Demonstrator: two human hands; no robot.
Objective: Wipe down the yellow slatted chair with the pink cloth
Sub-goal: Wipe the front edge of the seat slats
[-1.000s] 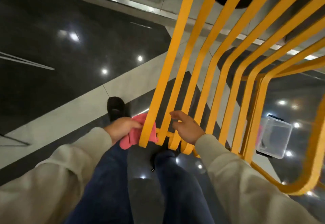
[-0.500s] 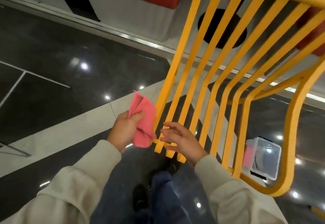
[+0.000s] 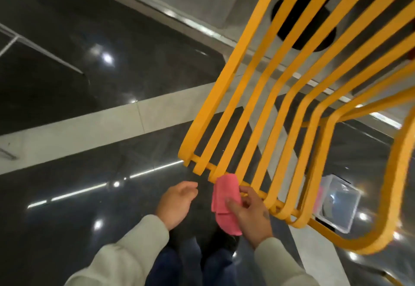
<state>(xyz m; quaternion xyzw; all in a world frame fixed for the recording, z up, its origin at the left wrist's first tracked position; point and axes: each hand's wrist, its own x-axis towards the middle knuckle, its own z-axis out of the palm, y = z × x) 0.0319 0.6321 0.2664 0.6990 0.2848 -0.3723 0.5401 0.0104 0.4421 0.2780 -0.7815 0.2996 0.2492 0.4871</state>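
The yellow slatted chair fills the right half of the head view, its slats running from the upper right down to a crossbar near my hands. A folded pink cloth hangs against the slat ends, pinched in my right hand at the crossbar. My left hand hovers a little to the left of the cloth, fingers loosely apart, holding nothing and not touching the chair. Both arms wear light grey sleeves.
The floor is glossy dark tile crossed by a pale stripe. A clear plastic box stands on the floor behind the chair's curved frame. My legs in dark blue trousers are below my hands.
The pink cloth has passed from my left hand to my right hand. My left hand has let go and drawn slightly away; the cloth now lies lower, at the slat ends.
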